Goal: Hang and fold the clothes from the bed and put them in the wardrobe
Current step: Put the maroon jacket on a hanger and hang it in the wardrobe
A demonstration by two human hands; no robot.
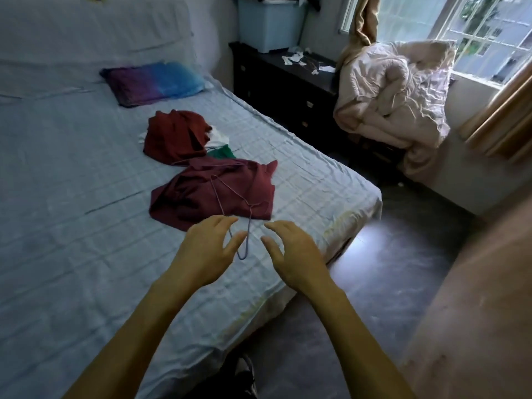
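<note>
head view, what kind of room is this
A bedroom in a home, most likely. A bed with a pillow fills most of the view, a dark dresser stands beside it, and a curtained window lights a crumpled duvet.

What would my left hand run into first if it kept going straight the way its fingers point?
Probably the thin wire hanger by the left hand, then the maroon shirt it lies on; depth is unclear.
</note>
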